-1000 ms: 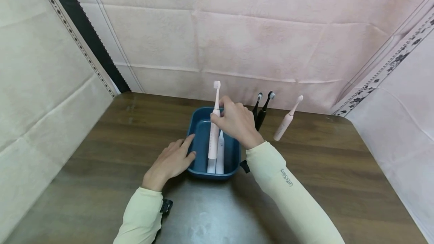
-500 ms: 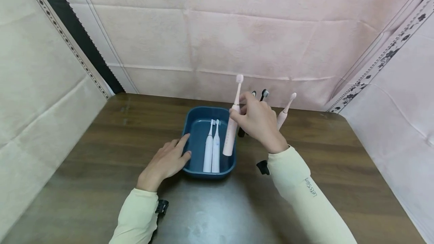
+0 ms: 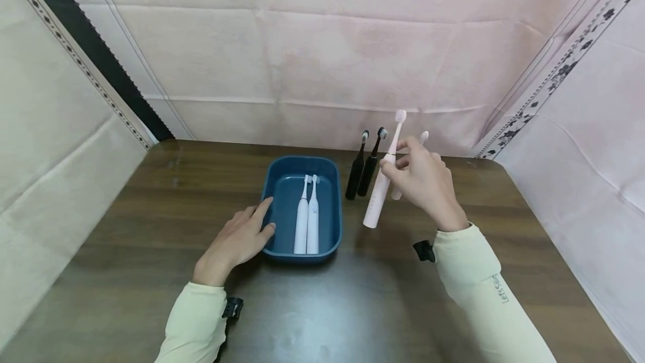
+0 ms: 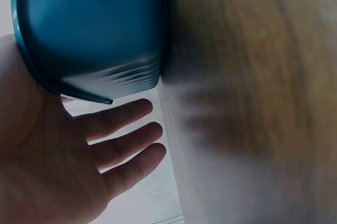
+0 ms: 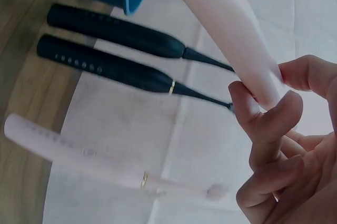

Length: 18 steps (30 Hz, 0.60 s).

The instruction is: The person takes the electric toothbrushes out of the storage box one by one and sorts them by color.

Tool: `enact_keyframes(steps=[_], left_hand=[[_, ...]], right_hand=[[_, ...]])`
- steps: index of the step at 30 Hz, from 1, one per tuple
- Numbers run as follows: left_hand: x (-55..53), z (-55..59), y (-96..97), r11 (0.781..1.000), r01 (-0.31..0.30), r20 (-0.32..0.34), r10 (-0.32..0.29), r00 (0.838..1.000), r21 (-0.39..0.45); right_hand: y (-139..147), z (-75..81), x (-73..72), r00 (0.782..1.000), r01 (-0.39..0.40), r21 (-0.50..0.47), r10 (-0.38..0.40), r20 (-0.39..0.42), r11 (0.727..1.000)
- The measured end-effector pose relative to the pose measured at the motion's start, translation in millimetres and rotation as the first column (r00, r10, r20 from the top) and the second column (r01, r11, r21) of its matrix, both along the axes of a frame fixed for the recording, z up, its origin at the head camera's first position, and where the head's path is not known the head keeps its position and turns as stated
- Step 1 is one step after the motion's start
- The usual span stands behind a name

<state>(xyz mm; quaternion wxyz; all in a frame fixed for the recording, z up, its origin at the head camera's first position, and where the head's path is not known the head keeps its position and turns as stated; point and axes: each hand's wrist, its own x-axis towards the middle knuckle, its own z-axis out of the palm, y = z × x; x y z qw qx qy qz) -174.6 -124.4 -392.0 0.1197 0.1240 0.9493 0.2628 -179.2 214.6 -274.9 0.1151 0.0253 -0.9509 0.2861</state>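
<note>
My right hand (image 3: 425,181) pinches a pale pink electric toothbrush (image 3: 379,192) between thumb and fingertips, its brush head up and handle tilted, right of the blue bin (image 3: 339,206). Partly behind that hand is a second pink toothbrush (image 5: 79,158), seen whole in the right wrist view. Two black electric toothbrushes (image 3: 355,175) (image 5: 116,31) stand side by side between bin and hand. Inside the bin lie two white electric toothbrushes (image 3: 301,223) (image 3: 313,220), side by side. My left hand (image 3: 234,245) rests at the bin's left rim, three fingers extended along its outside (image 4: 124,147).
Everything stands on a brown wood-grain table (image 3: 126,273). A pale cloth (image 3: 312,55) hangs behind the table's back edge, with more cloth at both sides. Black bands (image 3: 233,308) sit at the wrists.
The right hand has carried the pink toothbrush rightward from over the bin to beside the black ones. The left hand stays at the bin's rim; the view has shifted slightly.
</note>
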Motion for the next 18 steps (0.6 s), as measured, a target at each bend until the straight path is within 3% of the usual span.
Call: enact_keyframes(steps=[13, 18], left_hand=[[-1.9, -4.2, -4.7, 1.000, 0.008, -0.005, -0.008, 1.000, -0.005], [-3.6, -3.1, -1.8, 1.000, 0.022, -0.011, -0.022, 1.000, -0.008]], right_hand=[[22, -2.1, 8.3, 0.995, 0.082, 0.001, -0.082, -0.053, 0.997], [35, -7.2, 13.4, 0.982, 0.134, -0.006, -0.134, -0.134, 0.991]])
